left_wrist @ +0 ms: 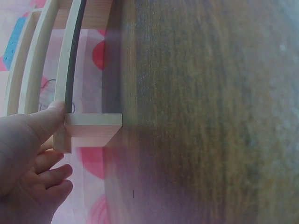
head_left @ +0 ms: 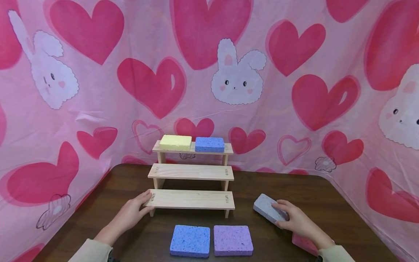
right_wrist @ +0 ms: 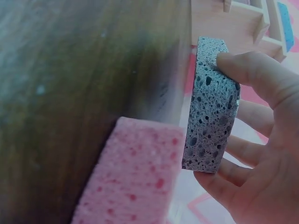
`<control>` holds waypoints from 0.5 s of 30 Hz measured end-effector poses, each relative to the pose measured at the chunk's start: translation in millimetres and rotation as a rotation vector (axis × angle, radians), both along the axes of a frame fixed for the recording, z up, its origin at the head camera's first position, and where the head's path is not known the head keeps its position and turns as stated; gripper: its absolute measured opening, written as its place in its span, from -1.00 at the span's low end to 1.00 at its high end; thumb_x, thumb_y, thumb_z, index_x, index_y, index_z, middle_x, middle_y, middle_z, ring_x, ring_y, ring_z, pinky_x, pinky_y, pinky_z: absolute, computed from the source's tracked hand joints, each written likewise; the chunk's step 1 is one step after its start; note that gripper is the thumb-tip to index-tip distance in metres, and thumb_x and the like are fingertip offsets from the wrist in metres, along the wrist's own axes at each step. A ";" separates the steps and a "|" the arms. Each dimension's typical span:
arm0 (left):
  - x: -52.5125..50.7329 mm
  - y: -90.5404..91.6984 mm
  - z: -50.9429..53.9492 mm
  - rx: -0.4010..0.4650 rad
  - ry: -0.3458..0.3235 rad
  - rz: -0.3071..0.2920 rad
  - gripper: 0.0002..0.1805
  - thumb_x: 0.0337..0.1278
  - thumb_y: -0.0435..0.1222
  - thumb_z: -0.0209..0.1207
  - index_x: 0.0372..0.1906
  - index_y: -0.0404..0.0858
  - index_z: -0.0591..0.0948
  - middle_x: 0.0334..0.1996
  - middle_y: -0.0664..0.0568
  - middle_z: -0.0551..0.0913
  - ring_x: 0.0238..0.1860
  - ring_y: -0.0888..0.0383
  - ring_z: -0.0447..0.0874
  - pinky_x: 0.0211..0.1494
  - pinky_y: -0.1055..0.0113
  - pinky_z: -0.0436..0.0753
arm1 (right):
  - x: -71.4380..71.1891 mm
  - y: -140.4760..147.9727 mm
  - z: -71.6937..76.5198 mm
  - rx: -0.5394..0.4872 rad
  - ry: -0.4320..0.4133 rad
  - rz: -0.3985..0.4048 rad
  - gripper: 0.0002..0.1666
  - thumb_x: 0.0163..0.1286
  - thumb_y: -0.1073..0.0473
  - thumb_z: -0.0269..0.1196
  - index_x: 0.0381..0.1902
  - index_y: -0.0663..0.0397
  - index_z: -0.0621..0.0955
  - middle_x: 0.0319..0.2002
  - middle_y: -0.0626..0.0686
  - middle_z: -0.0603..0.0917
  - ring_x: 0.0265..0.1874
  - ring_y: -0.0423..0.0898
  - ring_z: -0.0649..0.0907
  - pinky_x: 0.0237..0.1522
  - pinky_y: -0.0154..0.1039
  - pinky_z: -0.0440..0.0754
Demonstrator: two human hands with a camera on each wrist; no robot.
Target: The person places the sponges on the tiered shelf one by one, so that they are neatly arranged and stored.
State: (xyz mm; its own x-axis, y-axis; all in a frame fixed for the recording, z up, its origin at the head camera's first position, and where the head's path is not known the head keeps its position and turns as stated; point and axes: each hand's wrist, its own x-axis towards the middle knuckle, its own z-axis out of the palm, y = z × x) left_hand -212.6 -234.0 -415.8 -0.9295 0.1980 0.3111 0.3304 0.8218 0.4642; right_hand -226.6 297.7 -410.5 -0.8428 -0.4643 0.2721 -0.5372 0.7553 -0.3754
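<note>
My right hand (head_left: 296,220) grips a grey sponge (head_left: 266,207) at the right of the table, its thumb on one side and its fingers on the other. In the right wrist view the grey sponge (right_wrist: 210,107) stands on edge beside a pink sponge (right_wrist: 135,172), which lies mostly under my forearm in the head view. A three-step wooden rack (head_left: 191,199) stands at the centre. My left hand (head_left: 132,213) pinches the left end of its lowest step, with the thumb (left_wrist: 49,116) on the board's edge. A yellow sponge (head_left: 175,142) and a blue sponge (head_left: 210,144) lie on the top step.
Another blue sponge (head_left: 190,241) and a purple sponge (head_left: 233,240) lie side by side in front of the rack on the dark wooden table (head_left: 131,178). A pink cloth with hearts and rabbits (head_left: 203,87) hangs behind and along both sides.
</note>
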 end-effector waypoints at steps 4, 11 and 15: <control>0.4 0.4 0.8 0.002 0.016 -0.008 -0.42 -0.04 -0.29 0.31 0.11 -0.49 0.47 0.16 -0.33 0.40 0.15 -0.24 0.37 0.09 -0.08 0.40 | 0.1 -2.6 5.4 -0.015 0.001 -0.021 -0.37 0.01 0.11 0.42 0.04 0.26 0.55 0.05 0.30 0.46 -0.06 0.14 0.51 -0.15 0.06 0.52; 0.4 0.4 0.8 0.000 0.027 -0.011 -0.42 -0.04 -0.30 0.32 0.10 -0.50 0.48 0.15 -0.34 0.40 0.14 -0.24 0.38 0.08 -0.07 0.41 | 0.9 -5.3 13.0 -0.030 0.013 -0.032 -0.37 0.01 0.10 0.43 0.05 0.24 0.56 0.06 0.29 0.46 -0.06 0.13 0.51 -0.15 0.07 0.52; 0.4 0.3 0.5 0.002 0.031 -0.013 -0.42 -0.05 -0.30 0.32 0.10 -0.51 0.48 0.15 -0.34 0.41 0.13 -0.23 0.39 0.08 -0.07 0.41 | 0.1 -6.5 15.8 -0.033 0.061 -0.034 -0.38 -0.01 0.14 0.43 0.03 0.24 0.57 0.05 0.28 0.48 -0.07 0.10 0.51 -0.17 0.02 0.53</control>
